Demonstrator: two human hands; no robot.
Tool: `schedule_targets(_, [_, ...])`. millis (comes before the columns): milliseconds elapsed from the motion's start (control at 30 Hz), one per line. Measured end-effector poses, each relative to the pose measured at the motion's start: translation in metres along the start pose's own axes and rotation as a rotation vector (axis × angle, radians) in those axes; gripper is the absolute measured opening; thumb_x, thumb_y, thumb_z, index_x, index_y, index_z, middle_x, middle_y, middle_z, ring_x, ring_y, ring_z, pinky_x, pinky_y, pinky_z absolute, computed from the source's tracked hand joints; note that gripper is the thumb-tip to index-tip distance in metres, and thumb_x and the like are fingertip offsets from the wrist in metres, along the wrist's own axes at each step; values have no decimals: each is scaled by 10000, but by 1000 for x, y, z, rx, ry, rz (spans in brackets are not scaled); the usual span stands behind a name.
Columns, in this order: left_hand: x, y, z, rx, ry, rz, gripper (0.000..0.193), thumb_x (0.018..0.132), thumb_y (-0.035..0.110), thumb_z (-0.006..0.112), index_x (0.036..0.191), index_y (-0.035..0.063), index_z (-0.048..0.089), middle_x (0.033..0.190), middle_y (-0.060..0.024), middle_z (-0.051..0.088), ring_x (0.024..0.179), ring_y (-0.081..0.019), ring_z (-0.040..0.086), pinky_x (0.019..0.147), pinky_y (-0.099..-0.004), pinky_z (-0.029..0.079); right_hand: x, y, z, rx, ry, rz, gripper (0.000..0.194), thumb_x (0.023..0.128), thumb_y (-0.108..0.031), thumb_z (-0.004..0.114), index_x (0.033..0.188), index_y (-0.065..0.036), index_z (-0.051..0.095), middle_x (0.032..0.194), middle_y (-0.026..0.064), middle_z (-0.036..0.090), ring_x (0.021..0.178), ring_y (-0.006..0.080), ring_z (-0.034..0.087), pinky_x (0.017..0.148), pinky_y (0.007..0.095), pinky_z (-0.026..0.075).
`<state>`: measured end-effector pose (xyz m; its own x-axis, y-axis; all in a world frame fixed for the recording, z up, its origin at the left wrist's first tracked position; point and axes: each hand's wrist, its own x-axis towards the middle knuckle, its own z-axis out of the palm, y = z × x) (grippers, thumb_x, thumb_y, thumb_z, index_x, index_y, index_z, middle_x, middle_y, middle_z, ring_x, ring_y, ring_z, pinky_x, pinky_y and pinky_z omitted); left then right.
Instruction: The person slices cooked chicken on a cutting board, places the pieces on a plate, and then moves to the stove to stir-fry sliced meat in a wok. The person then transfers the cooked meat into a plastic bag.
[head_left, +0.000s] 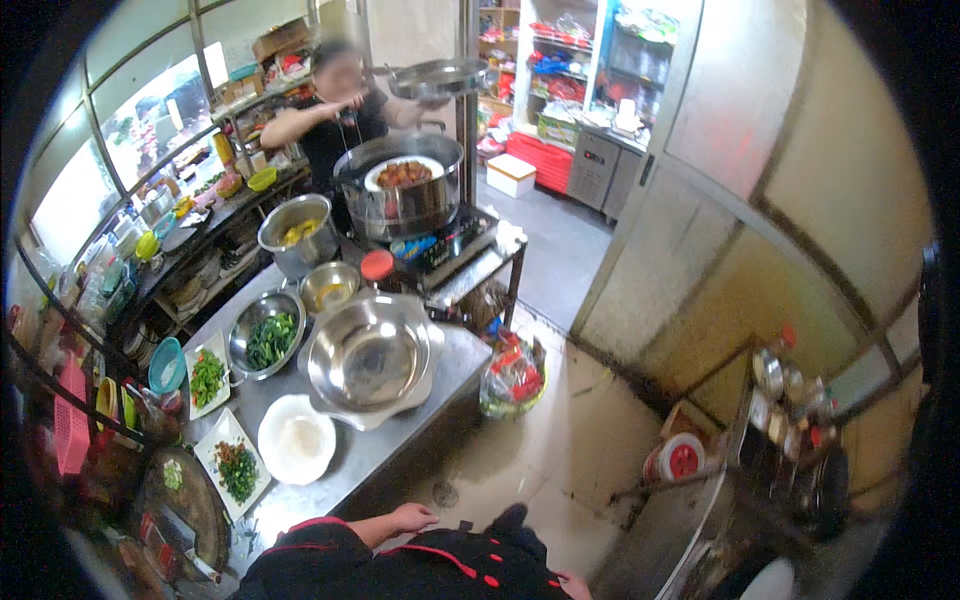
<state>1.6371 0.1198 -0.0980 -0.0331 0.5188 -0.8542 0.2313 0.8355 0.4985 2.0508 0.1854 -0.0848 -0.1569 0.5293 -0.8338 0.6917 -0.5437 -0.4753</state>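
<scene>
My left hand (412, 517) hangs over the floor beside the steel table (360, 465), fingers loosely curled, touching nothing that I can see. At the bottom edge a small part of my right hand (575, 586) shows; its fingers are hidden. Nearest on the table are a white bowl (298, 442), a white plate of chopped greens and brown bits (236, 471), and a large empty steel basin (371, 356). Behind them stand a steel bowl of leafy greens (270, 341), a small steel bowl (328, 289) and a steel pot with yellow food (300, 231).
Across the table a person (337, 112) holds a lid (439, 77) and a metal tool over a steaming pot (401, 210) containing a dish of brown food. A cleaver (180, 536) lies on the round chopping board (187, 487). A waste basket (516, 379) stands on the floor.
</scene>
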Motion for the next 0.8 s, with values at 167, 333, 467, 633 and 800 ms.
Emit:
schedule_targets(167, [17, 147, -5, -195, 97, 176, 458, 848, 325, 654, 1186, 27, 574, 888, -57, 636, 621, -127, 590, 494, -271, 454, 123, -45, -107, -241, 45, -215, 631, 806, -397, 674, 1333, -101, 490, 1219, 154, 597, 1093, 241, 593, 894, 331, 478])
schedule_targets(333, [68, 226, -18, -440, -161, -29, 359, 897, 352, 587, 1139, 87, 580, 812, -6, 592, 608, -87, 567, 469, -234, 405, 216, -126, -179, -356, -212, -196, 621, 793, -380, 689, 1317, -97, 514, 1268, 137, 575, 1094, 240, 590, 927, 333, 452])
schedule_targets(467, [127, 290, -39, -575, -155, -45, 306, 913, 340, 565, 1090, 91, 562, 817, 3, 579, 599, -75, 568, 467, -217, 410, 271, -155, -190, -203, -357, -187, 576, 810, -404, 675, 1275, -87, 555, 1157, 121, 641, 1042, 230, 612, 895, 322, 460])
schedule_targets(633, [174, 365, -61, -575, -103, 34, 323, 918, 330, 558, 1115, 75, 563, 822, -17, 587, 619, -83, 589, 447, -213, 406, 288, -213, -281, -242, -236, -3, 556, 822, -400, 670, 1253, -65, 568, 1099, 128, 655, 1018, 231, 615, 871, 331, 466])
schedule_targets(800, [226, 419, -79, -504, -169, -59, 374, 922, 337, 555, 1186, 72, 538, 875, -49, 602, 647, -98, 590, 454, -221, 416, 338, -283, -360, -308, -242, 79, 538, 833, -396, 664, 1230, -43, 581, 1041, 134, 668, 995, 232, 619, 848, 339, 472])
